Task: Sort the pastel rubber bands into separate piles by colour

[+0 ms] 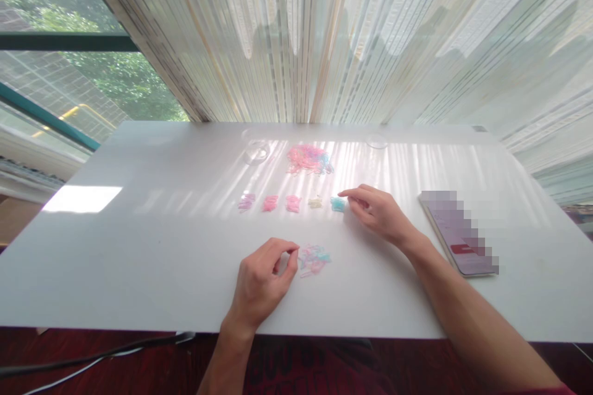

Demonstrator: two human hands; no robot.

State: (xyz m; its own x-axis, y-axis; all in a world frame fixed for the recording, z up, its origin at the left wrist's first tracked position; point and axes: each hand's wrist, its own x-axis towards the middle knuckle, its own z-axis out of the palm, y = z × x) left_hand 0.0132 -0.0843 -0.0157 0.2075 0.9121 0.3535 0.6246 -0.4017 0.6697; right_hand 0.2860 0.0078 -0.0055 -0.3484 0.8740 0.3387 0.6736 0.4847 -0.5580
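Observation:
My left hand [266, 278] rests on the white table with thumb and index fingertip pinched together, at the left edge of a small mixed pile of thin pastel plastic clips [315, 260]. Whatever the pinch holds is too small to make out. My right hand [377, 213] has its index finger stretched out over the blue clips [338, 203], with the other fingers loosely curled; nothing shows in it. Left of the blue group, in a row, lie pale yellow clips [315, 202], two pink groups, one of pink clips [293, 203] and one of deeper pink clips [270, 203], and purple clips [246, 202].
A larger mixed heap of pastel clips [309, 159] lies farther back. Beside it stand a clear round container [256, 152] on the left and a clear round lid-like piece [376, 142] on the right. A phone-like flat object [447, 228], partly blurred out, lies near my right forearm.

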